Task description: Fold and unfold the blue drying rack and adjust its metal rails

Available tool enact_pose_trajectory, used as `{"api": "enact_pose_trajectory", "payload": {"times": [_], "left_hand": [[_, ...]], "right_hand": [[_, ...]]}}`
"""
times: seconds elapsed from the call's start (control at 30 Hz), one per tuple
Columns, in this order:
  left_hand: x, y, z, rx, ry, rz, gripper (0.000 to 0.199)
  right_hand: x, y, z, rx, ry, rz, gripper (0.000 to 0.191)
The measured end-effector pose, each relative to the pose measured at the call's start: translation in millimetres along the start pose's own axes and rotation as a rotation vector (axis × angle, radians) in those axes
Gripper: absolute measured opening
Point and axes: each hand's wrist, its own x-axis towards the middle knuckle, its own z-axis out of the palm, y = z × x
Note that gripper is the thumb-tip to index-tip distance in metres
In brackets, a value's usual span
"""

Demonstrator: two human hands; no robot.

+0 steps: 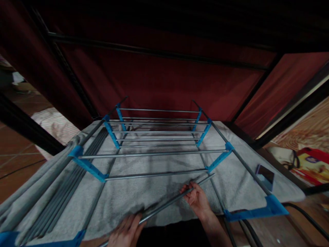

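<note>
A thin grey metal rod point(167, 203) slants up to the right between my two hands. My left hand point(125, 230) is closed round its lower part, and a short end sticks out beyond it at the bottom edge. With curled fingers, my right hand point(196, 199) holds the same rod nearer its upper end. That end lies just below the blue plastic bracket point(218, 161) on the right. In front of me rests a rack frame of grey tubes point(244, 164) and blue brackets, with several crossbars point(154, 154) fitted between its sides.
Loose grey rods point(69, 185) lie bundled at the left on a grey cloth point(154, 192). A phone point(265, 176) rests at the right, partly behind a tube. Dark red fabric point(164, 82) with black bars closes off the far side. A red and yellow package point(313, 164) stands far right.
</note>
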Motion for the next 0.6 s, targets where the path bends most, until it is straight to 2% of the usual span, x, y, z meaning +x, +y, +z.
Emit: {"api": "enact_pose_trajectory", "payload": {"times": [0.1,0.2,0.37,0.6], "left_hand": [[28.4,7.9,-7.3,-0.029,-0.013,0.046,0.032],[44.8,8.3,-11.7,-0.050,-0.014,0.049,0.032],[58.5,-5.0,-9.4,-0.060,-0.093,-0.016,0.032],[71.8,-20.3,-1.8,-0.070,-0.272,-0.086,0.034]], "right_hand": [[1.0,-7.1,-5.4,0.012,0.024,-0.020,0.025],[1.4,-12.4,-12.9,0.005,0.026,-0.017,0.026],[3.2,-10.9,-18.7,-0.035,0.005,0.021,0.027],[15.6,-10.1,-11.5,-0.111,-0.013,0.042,0.017]]}}
